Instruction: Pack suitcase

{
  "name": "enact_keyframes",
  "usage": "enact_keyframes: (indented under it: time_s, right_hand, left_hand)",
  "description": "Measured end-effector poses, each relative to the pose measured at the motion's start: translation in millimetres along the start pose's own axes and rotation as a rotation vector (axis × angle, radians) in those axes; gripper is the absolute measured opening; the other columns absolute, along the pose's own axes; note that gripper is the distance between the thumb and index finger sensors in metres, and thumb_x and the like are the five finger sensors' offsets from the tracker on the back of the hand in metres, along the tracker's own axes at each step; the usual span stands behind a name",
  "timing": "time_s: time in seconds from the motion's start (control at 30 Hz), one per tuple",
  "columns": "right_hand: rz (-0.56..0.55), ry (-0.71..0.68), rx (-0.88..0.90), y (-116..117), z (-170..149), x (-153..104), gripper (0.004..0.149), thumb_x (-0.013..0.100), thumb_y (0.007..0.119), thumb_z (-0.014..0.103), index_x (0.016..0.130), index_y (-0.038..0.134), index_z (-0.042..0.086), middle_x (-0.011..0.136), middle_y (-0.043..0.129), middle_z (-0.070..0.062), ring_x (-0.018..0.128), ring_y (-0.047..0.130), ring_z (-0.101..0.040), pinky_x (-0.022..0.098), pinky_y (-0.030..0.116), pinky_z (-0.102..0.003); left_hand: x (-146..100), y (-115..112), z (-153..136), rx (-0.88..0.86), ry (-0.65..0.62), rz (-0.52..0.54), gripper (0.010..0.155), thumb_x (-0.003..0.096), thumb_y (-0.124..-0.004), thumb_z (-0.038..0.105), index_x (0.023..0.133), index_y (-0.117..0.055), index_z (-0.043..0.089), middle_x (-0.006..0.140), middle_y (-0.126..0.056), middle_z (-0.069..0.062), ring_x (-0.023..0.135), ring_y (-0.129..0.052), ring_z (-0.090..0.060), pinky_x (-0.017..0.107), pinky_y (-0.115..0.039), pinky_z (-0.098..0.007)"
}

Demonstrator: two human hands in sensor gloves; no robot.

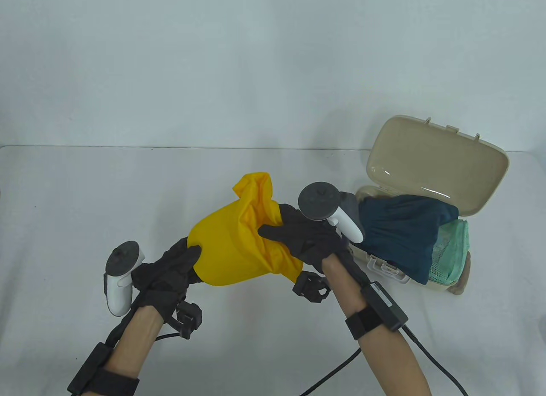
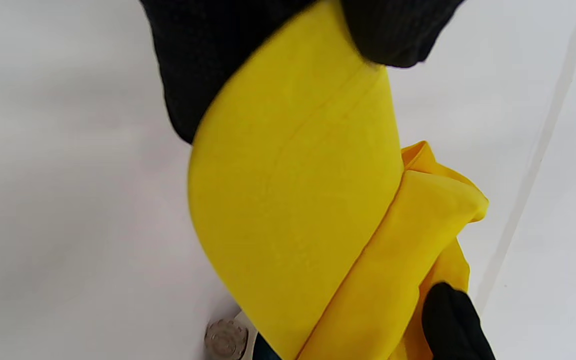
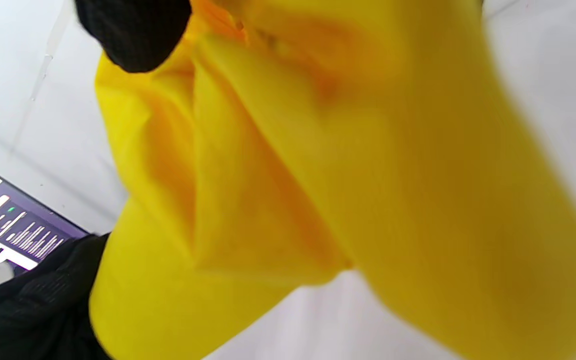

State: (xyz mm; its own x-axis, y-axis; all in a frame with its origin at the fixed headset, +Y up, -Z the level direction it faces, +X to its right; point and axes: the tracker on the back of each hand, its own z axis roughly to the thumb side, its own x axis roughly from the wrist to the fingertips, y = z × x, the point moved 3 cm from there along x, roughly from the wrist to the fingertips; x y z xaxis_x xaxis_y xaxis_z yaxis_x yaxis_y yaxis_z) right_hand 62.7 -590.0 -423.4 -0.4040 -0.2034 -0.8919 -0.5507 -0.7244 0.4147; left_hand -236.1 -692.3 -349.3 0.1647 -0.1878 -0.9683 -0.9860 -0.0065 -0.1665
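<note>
A bare recording studio: plain white-covered table beneath the gloved hands, blank white backdrop wall beyond them.

No text, label, brand, number or sign can be read in any of the three views. A lit screen is seen at the left edge of the right wrist view, with pale bars and lines on a dark purple ground, but they are too small and blurred to be made out as words or figures. A round metal disc is shown at the bottom of the left wrist view with faint raised marks that cannot be deciphered
</note>
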Motion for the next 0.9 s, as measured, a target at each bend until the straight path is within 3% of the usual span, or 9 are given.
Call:
enact_keyframes:
  time_s: [0.23,0.3,0.37,0.47,0.57,0.67,0.8,0.9]
  right_hand:
    - [-0.219,0.147,-0.203,-43.7,-6.6,-3.5,0.092,0.050,0.062,0.064,0.113,0.034,0.002,0.112,0.059,-0.020,0.097,0.071,-0.047,0.064,0.068,-0.060]
    - [-0.340,0.167,-0.307,-45.5,-2.7,-8.2,0.084,0.052,0.062,0.060,0.112,0.039,0.005,0.110,0.063,-0.017,0.096,0.072,-0.045,0.065,0.068,-0.059]
    - [-0.366,0.137,-0.359,-35.1,3.3,-10.7,0.082,0.052,0.060,0.060,0.111,0.043,0.007,0.108,0.067,-0.015,0.094,0.076,-0.043,0.064,0.070,-0.056]
    - [-0.153,0.053,-0.274,-4.0,8.4,-4.4,0.095,0.049,0.055,0.069,0.113,0.038,0.000,0.111,0.063,-0.023,0.094,0.076,-0.048,0.063,0.071,-0.059]
    - [0.079,-0.003,-0.108,25.0,10.7,5.4,0.110,0.047,0.052,0.074,0.111,0.019,-0.010,0.114,0.045,-0.037,0.097,0.065,-0.061,0.064,0.066,-0.066]
    - [0.140,-0.042,-0.045,38.9,14.0,11.9,0.116,0.045,0.053,0.076,0.109,0.011,-0.012,0.113,0.036,-0.041,0.098,0.058,-0.067,0.065,0.062,-0.071]
    - [0.223,-0.114,0.125,51.7,18.8,17.3,0.118,0.045,0.059,0.075,0.109,0.007,-0.010,0.114,0.038,-0.039,0.099,0.059,-0.065,0.066,0.060,-0.072]
    - [0.271,-0.169,0.291,59.6,22.8,18.5,0.105,0.051,0.072,0.058,0.110,0.015,-0.006,0.114,0.049,-0.027,0.098,0.070,-0.053,0.067,0.062,-0.067]
  left_hand:
    - [-1.4,8.0,6.2,0.024,-0.033,0.039,0.054,0.0555,-0.067,0.033,0.102,-0.053,0.009,0.086,-0.086,0.002,0.070,-0.104,-0.014,0.058,-0.089,-0.033]
    - [-2.4,7.5,8.5,0.061,-0.040,0.060,0.054,0.0557,-0.066,0.032,0.103,-0.052,0.009,0.087,-0.085,0.002,0.070,-0.104,-0.014,0.058,-0.088,-0.033]
    - [-3.0,6.7,10.4,0.100,-0.049,0.078,0.054,0.0558,-0.065,0.032,0.103,-0.051,0.010,0.087,-0.084,0.002,0.072,-0.103,-0.014,0.059,-0.088,-0.033]
    - [-2.8,3.6,11.7,0.132,-0.062,0.082,0.054,0.0559,-0.064,0.033,0.103,-0.050,0.011,0.088,-0.084,0.003,0.073,-0.102,-0.013,0.060,-0.087,-0.033]
    - [-3.1,-2.4,11.6,0.132,-0.078,0.048,0.053,0.0561,-0.064,0.033,0.103,-0.049,0.013,0.089,-0.083,0.004,0.074,-0.102,-0.013,0.061,-0.086,-0.033]
    - [-2.4,-8.3,12.9,0.147,-0.099,0.013,0.053,0.0562,-0.063,0.033,0.104,-0.049,0.014,0.089,-0.083,0.004,0.075,-0.101,-0.013,0.062,-0.086,-0.033]
    - [0.6,-16.6,11.9,0.131,-0.113,-0.054,0.053,0.0562,-0.063,0.033,0.104,-0.048,0.015,0.089,-0.083,0.005,0.075,-0.101,-0.012,0.063,-0.085,-0.033]
    - [3.8,-21.6,7.7,0.063,-0.096,-0.111,0.053,0.0565,-0.062,0.033,0.104,-0.048,0.014,0.090,-0.082,0.004,0.076,-0.101,-0.012,0.064,-0.086,-0.032]
